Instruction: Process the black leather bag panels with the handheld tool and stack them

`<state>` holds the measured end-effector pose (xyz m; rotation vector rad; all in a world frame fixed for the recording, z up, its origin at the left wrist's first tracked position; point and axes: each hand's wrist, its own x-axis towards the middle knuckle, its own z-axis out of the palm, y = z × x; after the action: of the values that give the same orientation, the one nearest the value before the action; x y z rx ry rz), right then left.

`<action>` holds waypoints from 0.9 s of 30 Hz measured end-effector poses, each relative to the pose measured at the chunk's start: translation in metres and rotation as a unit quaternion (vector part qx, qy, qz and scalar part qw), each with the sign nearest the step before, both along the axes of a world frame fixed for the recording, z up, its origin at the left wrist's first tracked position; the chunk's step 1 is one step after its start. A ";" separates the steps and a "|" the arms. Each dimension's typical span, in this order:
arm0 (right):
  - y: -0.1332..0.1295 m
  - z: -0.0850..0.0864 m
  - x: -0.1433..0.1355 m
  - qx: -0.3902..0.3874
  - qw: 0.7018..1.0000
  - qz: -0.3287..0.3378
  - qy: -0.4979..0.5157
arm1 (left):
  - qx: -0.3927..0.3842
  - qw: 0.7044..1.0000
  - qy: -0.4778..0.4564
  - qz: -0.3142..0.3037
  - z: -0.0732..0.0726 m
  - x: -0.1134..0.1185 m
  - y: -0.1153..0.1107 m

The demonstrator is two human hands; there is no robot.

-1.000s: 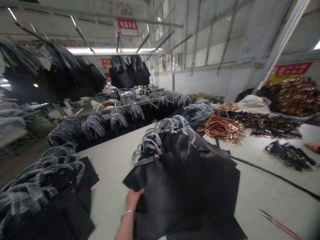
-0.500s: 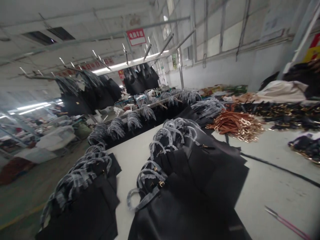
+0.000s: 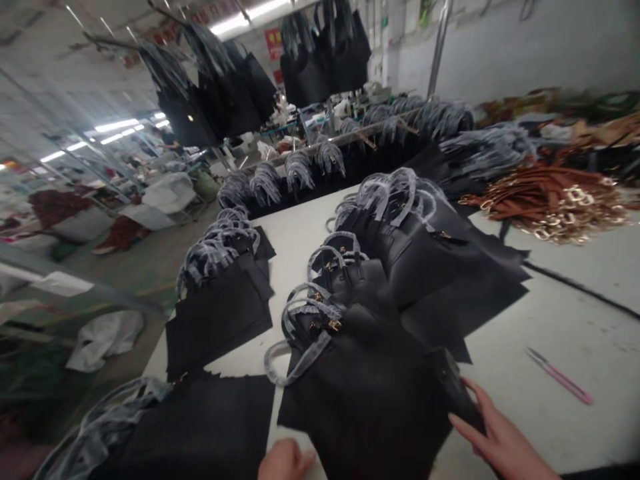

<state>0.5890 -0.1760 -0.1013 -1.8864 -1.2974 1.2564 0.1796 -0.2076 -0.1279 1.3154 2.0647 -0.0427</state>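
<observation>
Black handbags (image 3: 380,380) with handles wrapped in clear film and small gold fittings lie overlapped on the pale table (image 3: 565,327). At the lower right, my right hand (image 3: 495,427) has thumb and fingers closed around a raised dark part along the front bag's right side. The exact part is blurred. My left hand (image 3: 285,460) shows at the bottom edge with curled fingers, beside the front bag's lower left. What it holds, if anything, is hidden. Another black bag (image 3: 215,427) lies left of it. Pink-handled tweezers (image 3: 560,377) rest right of my right hand.
Another bag stack (image 3: 225,300) lies at the table's left side. Brown straps with gold clasps (image 3: 555,200) are heaped at the back right. Black bags (image 3: 325,53) hang on a rack beyond, and a dark strap (image 3: 585,287) crosses the table.
The view has tilted down and shifted left, showing more of the near table. Both my hands have come into view at the bottom, the right one now on the front bag.
</observation>
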 end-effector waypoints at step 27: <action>0.103 0.012 -0.066 -0.111 0.979 0.085 0.146 | 0.300 0.895 -0.006 -0.330 -0.037 0.127 0.057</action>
<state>0.5229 -0.0729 -0.0895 -1.6776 -1.2210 1.7567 0.3071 -0.1509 -0.1651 2.3432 1.5669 0.3278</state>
